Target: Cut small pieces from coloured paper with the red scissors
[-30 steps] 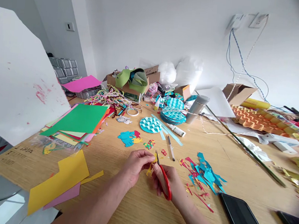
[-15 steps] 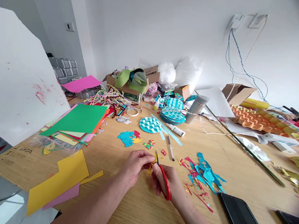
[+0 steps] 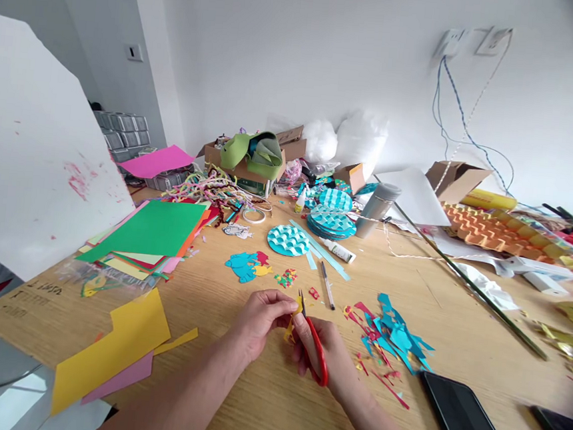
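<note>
My left hand pinches a small piece of yellow paper, mostly hidden by the fingers. Wrapped round the red handles of a pair of scissors is my right hand. The blades point away from me and lie against the yellow paper, slightly parted at the tips. Just beyond the hands are blue fish cut-outs, a red one and a yellow one. Small coloured paper bits and a pen lie nearby.
Blue and red paper scraps lie right of my hands, with a black phone nearer me. Yellow sheets and a green paper stack are on the left. A woven blue disc, glue bottle and grey tumbler stand farther back.
The scissor blades have parted a little at the tips and shifted slightly against the yellow paper. Both hands stay in nearly the same place.
</note>
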{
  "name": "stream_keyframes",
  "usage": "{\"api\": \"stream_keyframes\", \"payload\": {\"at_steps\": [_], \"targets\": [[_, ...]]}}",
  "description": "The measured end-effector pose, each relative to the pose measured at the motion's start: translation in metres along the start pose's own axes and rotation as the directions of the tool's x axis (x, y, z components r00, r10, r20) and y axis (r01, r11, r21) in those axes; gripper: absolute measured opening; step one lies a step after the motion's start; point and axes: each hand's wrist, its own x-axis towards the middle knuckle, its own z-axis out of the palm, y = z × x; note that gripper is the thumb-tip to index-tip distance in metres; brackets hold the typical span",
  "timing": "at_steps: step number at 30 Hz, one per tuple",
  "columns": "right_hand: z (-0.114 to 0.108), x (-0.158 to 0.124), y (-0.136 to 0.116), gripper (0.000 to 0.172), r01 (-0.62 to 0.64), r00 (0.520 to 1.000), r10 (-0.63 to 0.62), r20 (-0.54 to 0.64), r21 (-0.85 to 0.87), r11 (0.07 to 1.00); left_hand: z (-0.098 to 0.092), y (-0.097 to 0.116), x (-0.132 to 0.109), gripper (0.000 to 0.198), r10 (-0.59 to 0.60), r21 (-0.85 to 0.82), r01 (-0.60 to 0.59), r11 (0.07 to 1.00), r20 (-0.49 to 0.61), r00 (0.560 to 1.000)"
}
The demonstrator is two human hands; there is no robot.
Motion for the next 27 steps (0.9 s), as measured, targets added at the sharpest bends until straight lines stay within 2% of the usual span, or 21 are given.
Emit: {"api": "stream_keyframes", "payload": {"at_steps": [6,27], "targets": [[-0.0012,0.001,0.0034,0.056,0.036,0.999,-0.035,0.022,-0.012,0.999,-0.0007,-0.0007,0.0014,0.022,0.0,0.008,0.0,1.0,-0.02,1.0],[0.0015,0.0018,0.0064,0.058,0.004,1.0,-0.004,0.002,0.02,1.0,-0.0016,-0.0016,0.0017,0.024,0.006,0.01,-0.006,1.0,-0.013,1.0]]}}
